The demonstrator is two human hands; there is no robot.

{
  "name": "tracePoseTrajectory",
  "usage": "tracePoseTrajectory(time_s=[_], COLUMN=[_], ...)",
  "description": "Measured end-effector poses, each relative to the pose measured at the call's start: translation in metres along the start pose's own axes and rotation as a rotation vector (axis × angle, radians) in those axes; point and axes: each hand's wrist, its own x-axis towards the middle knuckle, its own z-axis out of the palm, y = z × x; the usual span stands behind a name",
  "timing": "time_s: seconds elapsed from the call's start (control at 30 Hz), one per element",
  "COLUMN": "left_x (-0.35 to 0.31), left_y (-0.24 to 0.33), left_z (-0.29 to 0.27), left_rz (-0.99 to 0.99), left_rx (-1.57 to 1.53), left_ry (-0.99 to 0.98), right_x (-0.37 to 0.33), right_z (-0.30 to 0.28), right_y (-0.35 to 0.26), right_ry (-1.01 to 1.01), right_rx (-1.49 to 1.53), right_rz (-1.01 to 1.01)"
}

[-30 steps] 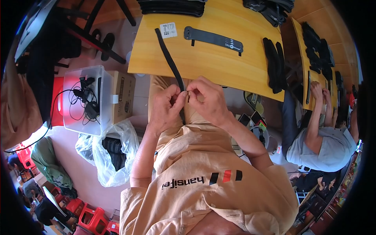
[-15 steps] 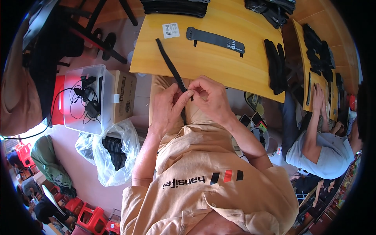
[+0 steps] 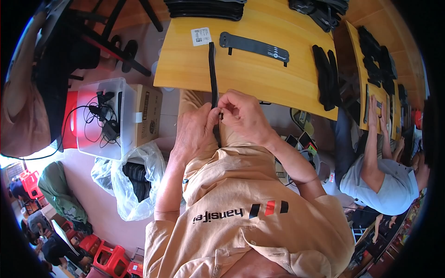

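A long, narrow black strap point(image 3: 213, 74) stands out from my hands toward the table, its far tip beside a white printed label. My left hand point(image 3: 197, 126) is closed, pinching the strap near its lower end between thumb and fingers. Against it, my right hand point(image 3: 247, 118) has its thumb and fingertips closed on a small dark bit at the strap's near end, mostly hidden by the fingers. Both hands are above my lap, just short of the table edge. On the table lies a flat dark grey panel point(image 3: 254, 47) with rounded ends and two short black tabs.
The yellow wooden table point(image 3: 181, 69) also carries the white label point(image 3: 201, 36), a black stack point(image 3: 206, 10) and black padded strips point(image 3: 326, 78). At left are a clear bin point(image 3: 99, 120) with cables and a plastic bag point(image 3: 134, 185). A co-worker point(image 3: 380, 180) sits at right.
The strap has swung from leaning left to nearly upright, its far tip now over the table by the label. My fingers have shifted slightly left, still at its lower end.
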Motion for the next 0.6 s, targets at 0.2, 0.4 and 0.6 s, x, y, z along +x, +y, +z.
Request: tracePoseTrajectory(time_s=[0.2,0.4,0.6], left_x=[-0.005,-0.008,-0.019], left_y=[0.009,0.019,0.036], left_z=[-0.014,-0.023,-0.043], left_rz=[-0.155,-0.275,-0.175], left_rx=[-0.319,-0.481,-0.372], left_ry=[-0.096,-0.103,-0.177], right_x=[0.001,-0.001,-0.001], right_z=[-0.006,-0.015,-0.015], right_y=[-0.005,-0.029,-0.039], right_ry=[-0.137,-0.153,-0.207], right_rx=[0.249,-0.175,-0.181], right_rz=[0.110,-0.176,-0.398])
